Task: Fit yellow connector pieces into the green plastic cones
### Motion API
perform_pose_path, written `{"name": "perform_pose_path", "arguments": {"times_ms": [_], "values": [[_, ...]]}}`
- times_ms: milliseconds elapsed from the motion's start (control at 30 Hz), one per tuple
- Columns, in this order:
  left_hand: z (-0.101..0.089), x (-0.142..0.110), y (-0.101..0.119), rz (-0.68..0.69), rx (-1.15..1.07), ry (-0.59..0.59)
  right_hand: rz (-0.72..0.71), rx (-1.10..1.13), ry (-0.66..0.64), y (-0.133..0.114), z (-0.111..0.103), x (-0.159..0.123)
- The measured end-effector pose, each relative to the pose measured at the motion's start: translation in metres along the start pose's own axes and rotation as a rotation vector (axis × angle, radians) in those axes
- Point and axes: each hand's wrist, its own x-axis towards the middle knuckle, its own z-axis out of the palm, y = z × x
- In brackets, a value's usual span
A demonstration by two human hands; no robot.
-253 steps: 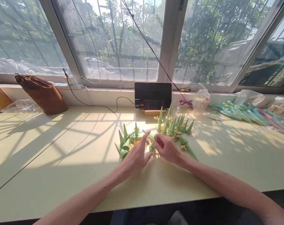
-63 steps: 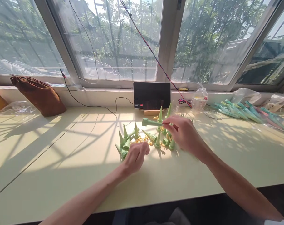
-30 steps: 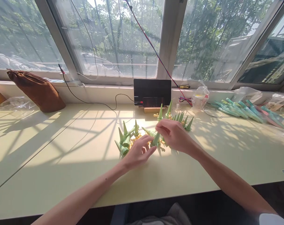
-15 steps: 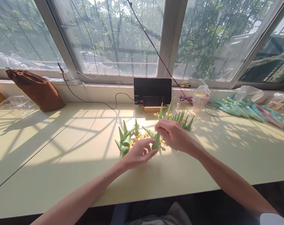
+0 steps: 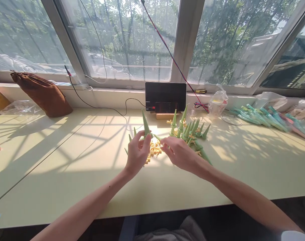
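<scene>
My left hand (image 5: 138, 150) is closed around the base of a green cone (image 5: 145, 123), which points upward. Just to its right, my right hand (image 5: 178, 151) has its fingertips pinched together at the edge of a pile of small yellow pieces (image 5: 155, 149); what they hold, if anything, is too small to make out. A pale green pointed tip (image 5: 157, 137) shows between the hands, partly covered by the right fingers. Behind my left hand, more green cones are mostly hidden. Several green cones with yellow pieces (image 5: 182, 122) stand beyond my right hand.
At the back, a black tablet (image 5: 165, 95) leans by the window. A brown drawstring bag (image 5: 45, 95) stands at the left. On the right are a clear plastic bag (image 5: 218, 102) and several teal packaged items (image 5: 263, 117). A dark cable (image 5: 99, 108) runs across the rear.
My left hand has let go of the cone near the right hand, moved left and up, and now holds a cone upright. My right hand has shifted slightly left, to the yellow pile.
</scene>
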Motion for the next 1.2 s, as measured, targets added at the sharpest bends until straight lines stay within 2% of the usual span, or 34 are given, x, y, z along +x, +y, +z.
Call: {"name": "perform_pose_path", "arguments": {"times_ms": [167,400,700,1000,1200], "values": [[0.005,-0.007,-0.005,0.008,0.065,-0.061,0.018,-0.089,-0.174,0.004,0.026,-0.003],[0.006,-0.01,-0.007,0.007,0.095,-0.094,0.014,-0.127,-0.236,0.015,0.037,-0.004],[0.007,-0.011,-0.004,0.02,0.058,-0.088,-0.048,-0.095,-0.21,0.021,0.044,-0.004],[0.005,-0.005,0.004,-0.06,-0.098,0.025,-0.186,-0.102,-0.186,0.013,0.046,-0.009],[0.006,-0.006,0.006,-0.081,-0.123,0.041,-0.242,-0.087,-0.198,0.015,0.053,-0.011]]}}
